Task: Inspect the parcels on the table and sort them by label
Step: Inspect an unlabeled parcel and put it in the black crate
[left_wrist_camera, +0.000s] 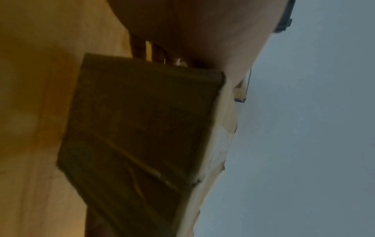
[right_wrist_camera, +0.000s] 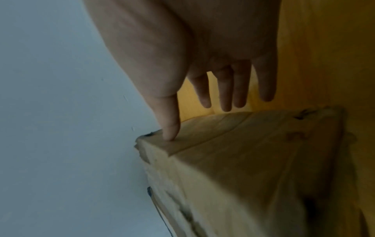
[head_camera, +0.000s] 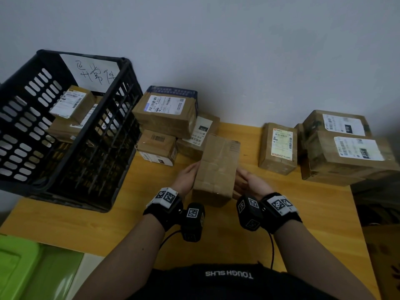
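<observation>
A plain brown parcel is held tilted above the wooden table, between my two hands, and no label shows on its upper face. My left hand grips its left side; in the left wrist view the fingers pass behind the dark parcel. My right hand lies along the right side. In the right wrist view only the thumb touches the parcel near its corner, while the straight fingers hang free of it.
A black slatted crate with a handwritten paper sign holds several labelled parcels at the left. More labelled parcels are stacked beside it. Others stand at the right. A green bin sits low left. The wall is close behind.
</observation>
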